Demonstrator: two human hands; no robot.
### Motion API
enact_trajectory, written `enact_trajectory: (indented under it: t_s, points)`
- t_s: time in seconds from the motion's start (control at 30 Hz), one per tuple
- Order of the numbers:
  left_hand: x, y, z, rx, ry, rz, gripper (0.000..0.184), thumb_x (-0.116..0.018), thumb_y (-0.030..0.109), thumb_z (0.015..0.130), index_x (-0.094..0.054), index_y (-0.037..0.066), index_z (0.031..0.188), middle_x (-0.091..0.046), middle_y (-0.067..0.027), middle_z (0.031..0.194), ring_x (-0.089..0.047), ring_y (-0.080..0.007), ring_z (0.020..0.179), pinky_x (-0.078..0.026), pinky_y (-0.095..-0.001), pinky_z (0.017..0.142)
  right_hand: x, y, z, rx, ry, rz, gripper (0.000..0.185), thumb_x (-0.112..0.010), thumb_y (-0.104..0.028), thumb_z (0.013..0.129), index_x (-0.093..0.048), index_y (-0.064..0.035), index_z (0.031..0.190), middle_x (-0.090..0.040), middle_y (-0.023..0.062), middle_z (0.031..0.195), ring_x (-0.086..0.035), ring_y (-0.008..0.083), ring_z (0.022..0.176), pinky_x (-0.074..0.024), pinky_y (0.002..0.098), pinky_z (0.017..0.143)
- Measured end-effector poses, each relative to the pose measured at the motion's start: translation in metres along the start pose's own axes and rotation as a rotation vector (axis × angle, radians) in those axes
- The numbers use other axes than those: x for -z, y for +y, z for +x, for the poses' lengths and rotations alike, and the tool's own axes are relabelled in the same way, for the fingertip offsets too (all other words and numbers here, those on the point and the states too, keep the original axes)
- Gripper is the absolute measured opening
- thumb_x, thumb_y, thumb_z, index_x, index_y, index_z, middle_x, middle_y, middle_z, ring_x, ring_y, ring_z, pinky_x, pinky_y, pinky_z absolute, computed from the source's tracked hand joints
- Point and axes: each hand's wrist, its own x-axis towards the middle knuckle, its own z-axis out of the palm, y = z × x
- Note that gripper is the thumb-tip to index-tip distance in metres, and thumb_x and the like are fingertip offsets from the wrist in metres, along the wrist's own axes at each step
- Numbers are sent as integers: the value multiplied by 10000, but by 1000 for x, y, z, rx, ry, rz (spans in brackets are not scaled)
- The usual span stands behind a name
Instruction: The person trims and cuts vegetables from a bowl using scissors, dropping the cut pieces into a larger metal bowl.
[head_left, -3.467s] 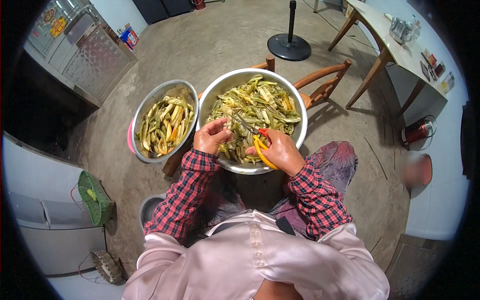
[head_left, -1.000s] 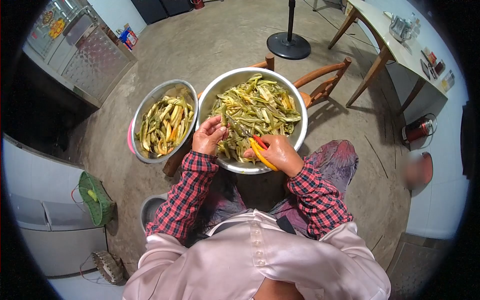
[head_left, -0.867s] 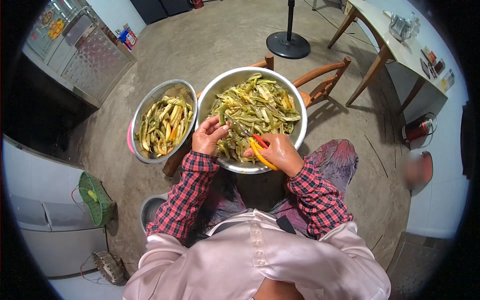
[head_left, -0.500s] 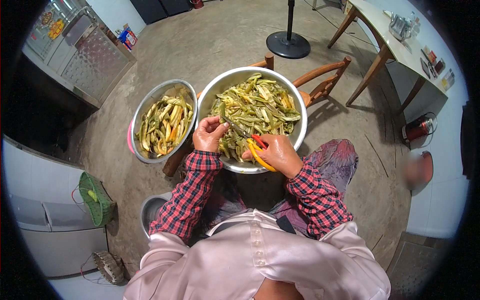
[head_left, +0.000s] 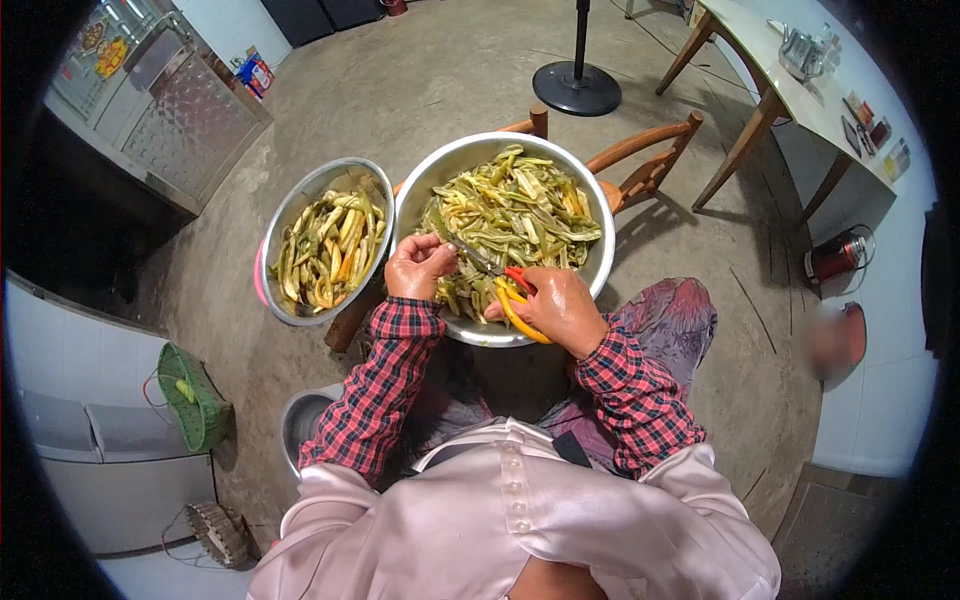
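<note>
Slim green vegetable piece (head_left: 441,225) pinched in left hand (head_left: 416,270)
Right hand (head_left: 562,306) grips scissors (head_left: 516,275); 3.5 seconds earlier, left hand held paler piece.

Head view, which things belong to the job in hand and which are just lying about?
Job in hand:
scissors in right hand
vegetable strip in left hand
large metal bowl of cut vegetables
smaller basin, probably

Seemingly just about:
green basket
wicker basket
table
black stand
</note>
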Motion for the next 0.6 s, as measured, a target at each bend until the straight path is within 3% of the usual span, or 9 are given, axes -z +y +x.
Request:
enact_trajectory:
  t_s: [0.03, 0.27, 0.6]
  points:
    - [1, 0, 1, 12, -19, 10, 247, -700, 13, 832, -560, -33, 1031, -654, -115, 938, -671, -188, 821, -593, -310, 692, 3, -4, 0, -7, -12, 3, 561, -791, -531, 657, -705, -4, 826, -634, 216, 676, -647, 367, 654, -514, 421, 612]
    - [-2, 4, 0, 86, -14, -133, 252, -707, -10, 807, -572, -64, 1013, -661, -122, 887, -657, -166, 731, -584, -293, 649, -5, 8, 0, 1, 21, 88, 573, -805, -529, 636, -678, 26, 699, -598, 222, 605, -626, 379, 584, -502, 410, 563]
    - [1, 10, 3, 302, -33, -212, 271, -698, 25, 835, -538, -23, 1049, -654, -96, 871, -648, -159, 715, -567, -250, 641, -3, 6, 1, -28, -38, 131, 577, -812, -508, 642, -644, 44, 655, -563, 231, 578, -591, 385, 544, -468, 415, 527]
